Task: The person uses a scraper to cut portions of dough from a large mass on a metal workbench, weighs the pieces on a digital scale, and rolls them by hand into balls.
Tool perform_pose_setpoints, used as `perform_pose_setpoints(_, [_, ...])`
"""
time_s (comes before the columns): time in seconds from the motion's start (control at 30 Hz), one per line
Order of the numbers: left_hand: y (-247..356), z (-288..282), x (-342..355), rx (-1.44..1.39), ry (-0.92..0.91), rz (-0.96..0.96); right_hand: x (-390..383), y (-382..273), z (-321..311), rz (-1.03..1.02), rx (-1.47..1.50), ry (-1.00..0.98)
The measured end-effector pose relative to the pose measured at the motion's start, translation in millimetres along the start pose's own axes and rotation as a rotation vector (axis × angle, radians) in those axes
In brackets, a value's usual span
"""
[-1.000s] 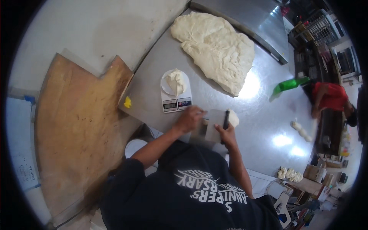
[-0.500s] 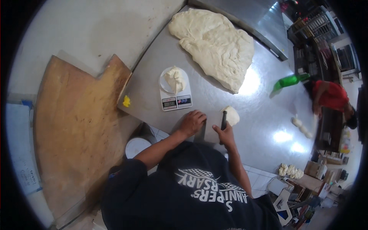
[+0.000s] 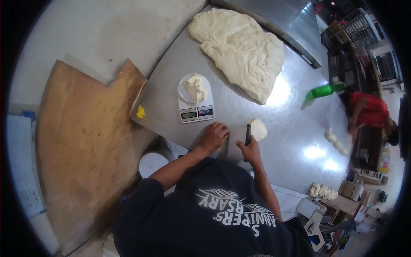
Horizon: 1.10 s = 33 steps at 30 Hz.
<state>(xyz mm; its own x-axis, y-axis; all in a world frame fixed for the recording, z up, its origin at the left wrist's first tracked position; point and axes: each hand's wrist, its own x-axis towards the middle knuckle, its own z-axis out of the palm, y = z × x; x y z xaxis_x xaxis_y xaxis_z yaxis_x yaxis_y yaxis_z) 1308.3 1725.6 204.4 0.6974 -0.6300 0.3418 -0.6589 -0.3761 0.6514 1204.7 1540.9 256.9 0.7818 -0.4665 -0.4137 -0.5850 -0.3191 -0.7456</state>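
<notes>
My right hand (image 3: 251,150) grips a dough scraper by its black handle (image 3: 248,134); the grey blade (image 3: 236,136) reaches left toward my other hand. Just beyond my right hand lies a small piece of dough (image 3: 259,129). My left hand (image 3: 215,136) has its fingers curled together beside the blade's left edge, below the scale. Whatever those fingers hold, if anything, is hidden. A lump of dough (image 3: 195,88) sits on the plate of a white digital kitchen scale (image 3: 196,115). Farther off, a large slab of dough (image 3: 242,49) spreads over the metal table (image 3: 291,132).
A green bottle (image 3: 324,90) lies on the table's right side, near several small dough pieces (image 3: 336,142). At far right is a person in red (image 3: 369,109). A brown wooden board (image 3: 90,145) stands at left; a white-topped bucket (image 3: 153,165) is below the table's edge.
The scraper's blade has turned so its flat face shows between my hands. My left hand has barely moved. The dough on the scale stays in place.
</notes>
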Motion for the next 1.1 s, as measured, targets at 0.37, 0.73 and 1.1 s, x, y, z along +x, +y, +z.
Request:
perform_pose_setpoints(0.37, [-3, -1, -2, -0.047, -0.015, -0.056, 5, 4, 5, -0.073, -0.086, 0.014])
perform_pose_setpoints(0.73, [-33, -61, 36, 0.249, 0.247, -0.118, 2, -8, 0, -0.063, 0.006, 0.024])
perform_pose_setpoints(1.1, [-124, -107, 86, 0.085, 0.195, -0.212, -4, 2, -10, -0.075, 0.056, 0.081])
